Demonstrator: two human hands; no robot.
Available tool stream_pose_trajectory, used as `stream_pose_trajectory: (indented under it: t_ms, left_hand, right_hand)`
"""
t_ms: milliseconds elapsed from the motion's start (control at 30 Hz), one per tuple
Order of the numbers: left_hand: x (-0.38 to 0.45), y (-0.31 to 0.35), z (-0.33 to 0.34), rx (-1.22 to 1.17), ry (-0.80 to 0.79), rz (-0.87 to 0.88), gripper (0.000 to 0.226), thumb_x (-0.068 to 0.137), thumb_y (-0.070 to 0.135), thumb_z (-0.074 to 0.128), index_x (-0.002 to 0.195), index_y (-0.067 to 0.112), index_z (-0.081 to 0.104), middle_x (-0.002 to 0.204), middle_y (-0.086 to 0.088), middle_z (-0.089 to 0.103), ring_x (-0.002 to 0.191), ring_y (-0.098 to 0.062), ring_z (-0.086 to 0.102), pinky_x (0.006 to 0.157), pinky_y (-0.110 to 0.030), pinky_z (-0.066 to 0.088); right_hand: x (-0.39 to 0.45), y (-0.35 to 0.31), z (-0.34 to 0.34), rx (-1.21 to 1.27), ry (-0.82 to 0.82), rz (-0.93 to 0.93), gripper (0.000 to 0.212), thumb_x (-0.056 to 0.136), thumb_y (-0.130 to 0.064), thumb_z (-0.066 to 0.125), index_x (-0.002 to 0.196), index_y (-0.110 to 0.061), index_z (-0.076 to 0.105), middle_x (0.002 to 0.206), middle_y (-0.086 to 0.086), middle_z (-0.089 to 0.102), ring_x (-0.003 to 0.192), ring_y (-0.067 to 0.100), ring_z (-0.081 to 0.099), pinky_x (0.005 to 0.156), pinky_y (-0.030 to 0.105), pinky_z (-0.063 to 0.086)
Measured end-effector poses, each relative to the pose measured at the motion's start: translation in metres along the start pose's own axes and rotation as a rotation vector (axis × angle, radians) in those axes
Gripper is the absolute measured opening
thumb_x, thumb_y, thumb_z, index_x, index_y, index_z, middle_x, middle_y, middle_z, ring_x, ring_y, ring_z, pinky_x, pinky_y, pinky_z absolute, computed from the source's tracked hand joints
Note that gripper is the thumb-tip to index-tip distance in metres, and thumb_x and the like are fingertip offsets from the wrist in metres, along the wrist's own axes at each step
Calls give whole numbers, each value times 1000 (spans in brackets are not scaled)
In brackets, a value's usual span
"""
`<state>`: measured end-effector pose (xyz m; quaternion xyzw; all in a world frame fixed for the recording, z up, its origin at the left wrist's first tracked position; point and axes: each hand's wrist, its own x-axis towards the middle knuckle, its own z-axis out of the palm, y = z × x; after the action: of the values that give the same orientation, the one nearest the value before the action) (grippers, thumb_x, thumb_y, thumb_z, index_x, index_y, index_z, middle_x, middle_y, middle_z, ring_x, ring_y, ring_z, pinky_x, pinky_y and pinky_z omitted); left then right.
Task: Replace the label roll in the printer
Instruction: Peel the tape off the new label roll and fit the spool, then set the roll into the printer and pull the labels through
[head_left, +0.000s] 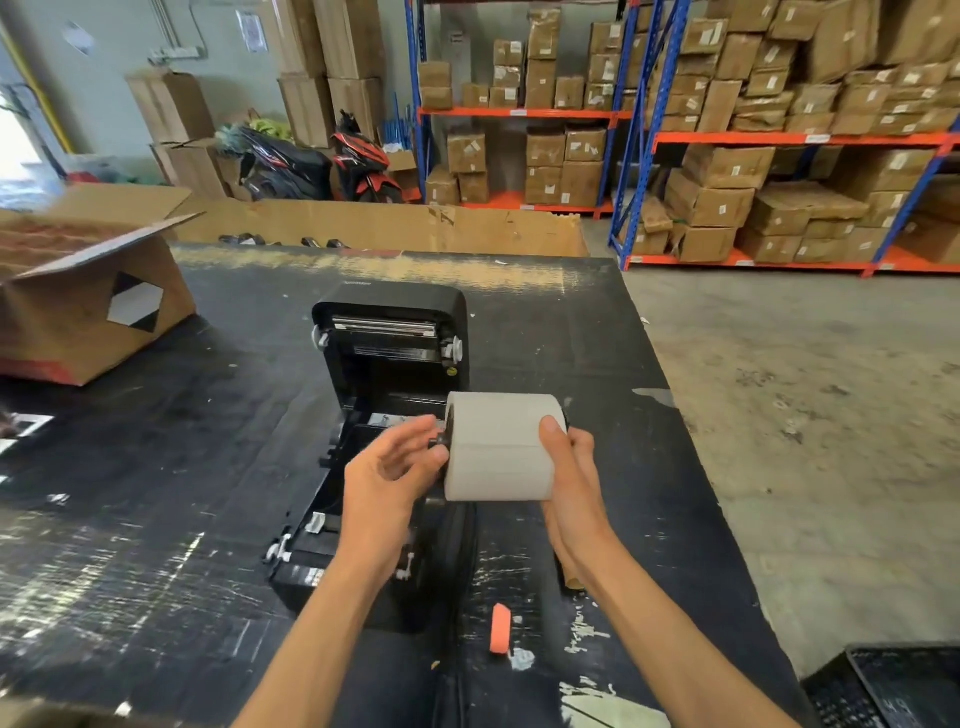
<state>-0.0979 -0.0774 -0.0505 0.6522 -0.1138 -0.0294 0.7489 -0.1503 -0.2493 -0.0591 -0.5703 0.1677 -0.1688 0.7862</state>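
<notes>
A thick white label roll (501, 447), cylindrical with a matte paper surface, is held above the right side of the open printer (387, 415), its axis lying sideways. It is gripped at its right end by the right hand (571, 467), the thumb laid over the top of the paper and the other fingers hidden behind the roll. A dark spindle (439, 441) protruding from the roll's left face is met by the left hand (387, 480), whose fingers (415, 434) are loosely spread and curved toward it; whether the spindle is actually pinched cannot be told.

The printer is a black plastic box with its lid swung up and back, so that a shiny metal bar and white plastic knobs are exposed inside. It is set on a black, scuffed tabletop (156, 519) streaked with pale scratches. A small orange block (500, 635) lies on the tabletop near the printer's front. An open corrugated cardboard box (88, 312) is seen at the far left.
</notes>
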Motion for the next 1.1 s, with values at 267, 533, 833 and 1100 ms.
stream_pose_trajectory:
  t_ms: [267,533,833,1100]
  left_hand:
    - [14,14,-66,338,-100,69,31,97,20,58,123,36,66,102,5,75,97,-15,71,93,-39,55]
    - [33,22,-111,430,-30,74,25,96,20,60,117,28,67,91,3,77,79,-10,74,84,-39,60]
    - [56,15,-146,303,-234,-138,39,98,49,45,118,28,72,99,3,77,95,-11,69,98,-45,53]
    - [67,21,-147,312,-404,-180,48,93,39,60,140,31,54,122,11,71,117,-14,64,104,-43,50]
  right_hand:
    - [-4,18,71,16,72,21,37,95,-49,56,113,-20,42,119,13,60,100,19,61,96,50,50]
    - [-11,32,125,-63,99,-2,29,96,-48,54,110,-26,41,116,8,59,102,17,61,93,42,52]
    - [-9,42,156,-219,211,-36,38,97,-49,50,119,-22,35,110,1,56,97,12,59,82,31,51]
    - [-5,41,165,-362,205,-80,40,96,-51,52,118,-28,27,106,-11,47,95,6,56,77,21,50]
